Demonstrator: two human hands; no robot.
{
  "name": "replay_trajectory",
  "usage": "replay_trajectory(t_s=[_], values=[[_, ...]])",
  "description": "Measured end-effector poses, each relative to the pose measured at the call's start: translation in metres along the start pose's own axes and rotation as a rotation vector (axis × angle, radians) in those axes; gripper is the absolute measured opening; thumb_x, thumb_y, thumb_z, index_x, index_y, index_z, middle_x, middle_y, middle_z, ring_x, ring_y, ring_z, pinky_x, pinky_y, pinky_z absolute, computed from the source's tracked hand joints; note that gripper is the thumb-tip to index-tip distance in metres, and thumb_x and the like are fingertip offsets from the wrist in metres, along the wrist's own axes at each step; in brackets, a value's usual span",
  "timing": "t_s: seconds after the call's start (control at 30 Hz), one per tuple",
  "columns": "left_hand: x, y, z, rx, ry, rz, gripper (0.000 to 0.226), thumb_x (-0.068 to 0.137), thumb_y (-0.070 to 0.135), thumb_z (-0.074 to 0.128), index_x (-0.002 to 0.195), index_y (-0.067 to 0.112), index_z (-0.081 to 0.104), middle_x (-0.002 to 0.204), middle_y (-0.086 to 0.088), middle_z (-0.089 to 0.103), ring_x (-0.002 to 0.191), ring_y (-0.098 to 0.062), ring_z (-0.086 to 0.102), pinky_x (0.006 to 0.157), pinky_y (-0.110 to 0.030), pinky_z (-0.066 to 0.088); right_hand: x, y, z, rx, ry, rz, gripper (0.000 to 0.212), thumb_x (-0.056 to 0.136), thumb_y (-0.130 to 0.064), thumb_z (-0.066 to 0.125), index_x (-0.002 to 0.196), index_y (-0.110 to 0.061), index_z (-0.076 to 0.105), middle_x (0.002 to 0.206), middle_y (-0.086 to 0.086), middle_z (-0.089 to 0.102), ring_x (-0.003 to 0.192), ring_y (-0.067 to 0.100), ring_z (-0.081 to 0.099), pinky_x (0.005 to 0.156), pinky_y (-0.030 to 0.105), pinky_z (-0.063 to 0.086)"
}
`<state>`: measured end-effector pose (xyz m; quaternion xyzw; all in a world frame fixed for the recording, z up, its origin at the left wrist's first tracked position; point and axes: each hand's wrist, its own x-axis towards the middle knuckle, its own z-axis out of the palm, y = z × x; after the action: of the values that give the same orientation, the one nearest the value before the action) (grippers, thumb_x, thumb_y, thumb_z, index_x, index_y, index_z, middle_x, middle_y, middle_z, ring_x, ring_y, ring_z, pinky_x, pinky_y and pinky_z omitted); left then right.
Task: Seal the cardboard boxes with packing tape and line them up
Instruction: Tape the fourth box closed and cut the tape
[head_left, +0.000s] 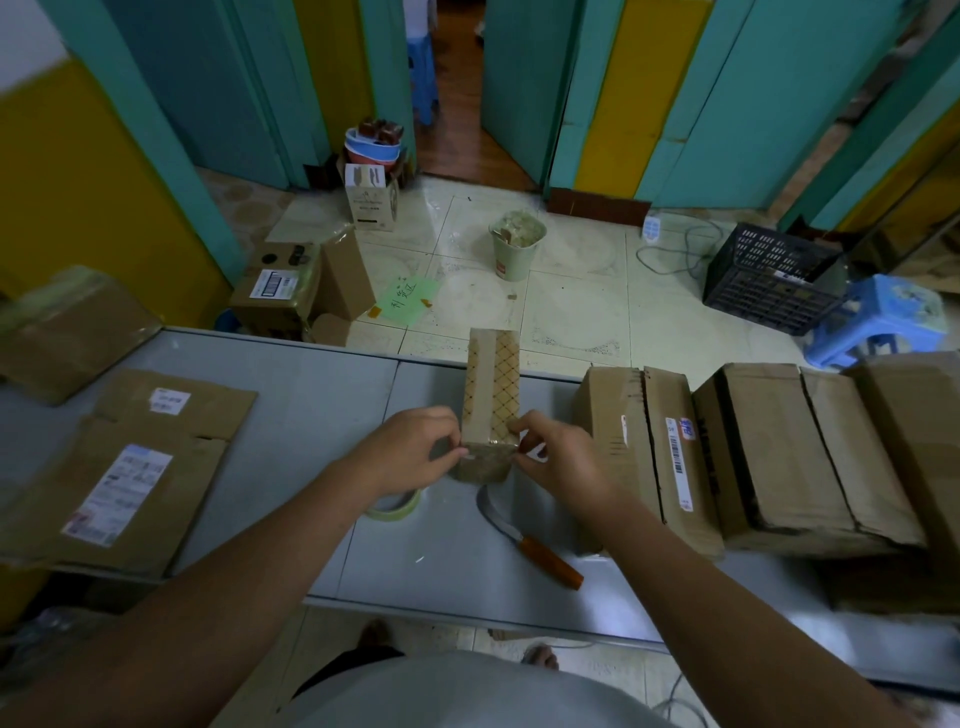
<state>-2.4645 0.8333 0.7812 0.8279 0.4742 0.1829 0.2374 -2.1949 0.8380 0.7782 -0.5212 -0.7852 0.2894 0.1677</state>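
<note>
Head view here, looking down on the grey tabletop (311, 415) that fills the middle of the frame. Biggest thing on it is the row of brown boxes (779, 452) on the right, sitting side by side and looking already lined up. On the left lies a pile of flattened cardboard (135, 467) with shipping labels.

Dead centre is the small box (491, 395), long and narrow, with a patterned strip down its top. It stands just left of that row, not touching it as far as we can tell. The left hand (410, 452) and right hand (566, 462) both grip its near end, fingers (441, 421) curled and pinching the corners. We'd guess they're smoothing tape over the edge, though the tape itself is hard to make out. So we reckon the sealing step is on, near its finish for this box.

Lower down, a knife (524, 540) with an orange handle lies on the tabletop. The tape roll (397, 506) peeks out under the left wrist.

Next we'd need to press the end flat, then slide the box right against the row.
</note>
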Motion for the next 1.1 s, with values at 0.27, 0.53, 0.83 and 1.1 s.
replay_trajectory(t_s=[0.27, 0.53, 0.83, 1.1], values=[[-0.003, 0.001, 0.008, -0.098, 0.045, -0.054, 0.021, 0.094, 0.023, 0.077, 0.083, 0.023, 0.059, 0.088, 0.010, 0.057, 0.081, -0.012, 0.061, 0.073, -0.043, 0.057, 0.000, -0.001, 0.019, 0.078, 0.075, -0.034, 0.035, 0.091, -0.019, 0.079, 0.106, -0.042, 0.056, 0.096, -0.024, 0.063, 0.092, -0.005, 0.065, 0.076, 0.010, 0.053], [-0.002, 0.003, 0.012, -0.275, 0.054, -0.212, 0.020, 0.094, 0.030, 0.080, 0.081, 0.028, 0.065, 0.095, 0.012, 0.062, 0.089, -0.008, 0.069, 0.083, -0.040, 0.064, -0.002, -0.001, 0.017, 0.176, 0.086, 0.031, 0.039, 0.091, -0.021, 0.079, 0.102, -0.047, 0.052, 0.100, -0.020, 0.064, 0.093, -0.002, 0.066, 0.076, 0.016, 0.057], [0.018, 0.021, 0.009, -0.676, 0.132, -0.691, 0.078, 0.071, 0.088, 0.070, 0.114, 0.026, 0.049, 0.115, 0.012, 0.061, 0.098, -0.015, 0.072, 0.066, -0.033, 0.066, -0.007, -0.011, 0.020, 0.207, 0.059, -0.036, 0.049, 0.086, -0.030, 0.083, 0.119, -0.048, 0.052, 0.117, -0.025, 0.055, 0.108, -0.004, 0.058, 0.088, 0.010, 0.049], [0.047, 0.017, 0.003, -0.527, 0.091, -0.768, 0.085, 0.061, 0.077, 0.085, 0.123, 0.035, 0.043, 0.107, 0.020, 0.058, 0.092, -0.004, 0.060, 0.064, -0.025, 0.051, -0.015, -0.029, 0.023, 0.174, -0.098, -0.235, 0.068, 0.099, -0.034, 0.067, 0.159, -0.040, 0.036, 0.154, -0.011, 0.041, 0.140, 0.008, 0.046, 0.111, 0.023, 0.047]])
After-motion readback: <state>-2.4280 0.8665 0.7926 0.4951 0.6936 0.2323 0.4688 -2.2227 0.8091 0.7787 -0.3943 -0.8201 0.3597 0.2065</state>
